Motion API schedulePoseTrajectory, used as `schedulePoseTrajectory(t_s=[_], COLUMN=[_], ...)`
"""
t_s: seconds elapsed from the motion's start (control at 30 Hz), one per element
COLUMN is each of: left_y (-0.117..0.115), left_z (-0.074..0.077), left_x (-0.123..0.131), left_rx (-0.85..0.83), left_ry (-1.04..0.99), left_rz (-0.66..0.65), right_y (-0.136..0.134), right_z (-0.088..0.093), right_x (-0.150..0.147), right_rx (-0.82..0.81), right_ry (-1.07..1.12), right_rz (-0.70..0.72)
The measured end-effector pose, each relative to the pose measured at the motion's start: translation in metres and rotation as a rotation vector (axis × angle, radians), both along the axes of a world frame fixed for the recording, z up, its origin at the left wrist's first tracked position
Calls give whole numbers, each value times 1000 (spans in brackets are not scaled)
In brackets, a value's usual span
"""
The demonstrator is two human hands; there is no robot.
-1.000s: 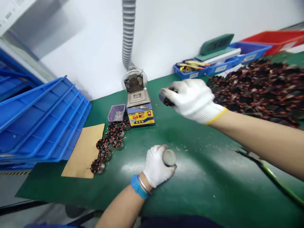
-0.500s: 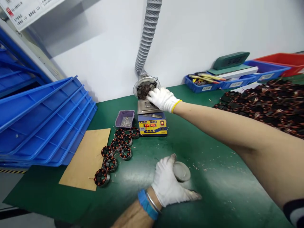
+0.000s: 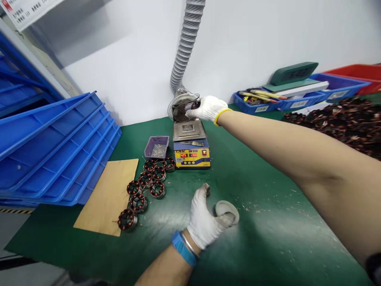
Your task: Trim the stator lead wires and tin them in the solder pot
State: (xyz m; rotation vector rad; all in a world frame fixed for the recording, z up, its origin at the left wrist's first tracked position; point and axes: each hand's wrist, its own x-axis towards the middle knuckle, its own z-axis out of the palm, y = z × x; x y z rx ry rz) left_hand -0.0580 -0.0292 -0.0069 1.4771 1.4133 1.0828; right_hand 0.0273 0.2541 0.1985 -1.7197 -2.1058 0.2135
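Note:
My right hand (image 3: 210, 109), in a white glove with a yellow cuff, grips a motor stator (image 3: 195, 105) just above the solder pot (image 3: 192, 155). Fingers and glove cover part of that stator. A small square of shiny solder (image 3: 188, 128) shows in the pot's metal top, and red digits are lit on its front. My left hand (image 3: 206, 220), also gloved, is open with thumb and fingers spread. One of its digits overlaps a small round dish (image 3: 224, 206) on the green table. Several copper-wound stators (image 3: 138, 203) sit left of the pot.
A purple tray (image 3: 156, 147) with small bits stands beside the pot. Stacked blue crates (image 3: 59, 155) and a cardboard sheet (image 3: 104, 198) lie left. Behind are a fan (image 3: 179, 112) and grey duct (image 3: 187, 43). At right are blue bins (image 3: 257, 106) and heaped stators (image 3: 333, 129).
My right hand has risen off the pot's top, lifting the stator and uncovering the solder. My left hand has shifted slightly, one digit now over the dish. The displayed digits differ.

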Motion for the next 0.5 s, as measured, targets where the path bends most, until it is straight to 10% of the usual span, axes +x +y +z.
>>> schedulePoseTrajectory(t_s=[0.5], left_y=[4], left_z=[-9], left_x=[-1], left_rx=[39], left_ry=[-5], left_rz=[6], right_y=[-7], right_z=[-26], right_x=[-18], right_rx=[-65], right_ry=[177], right_rz=[12])
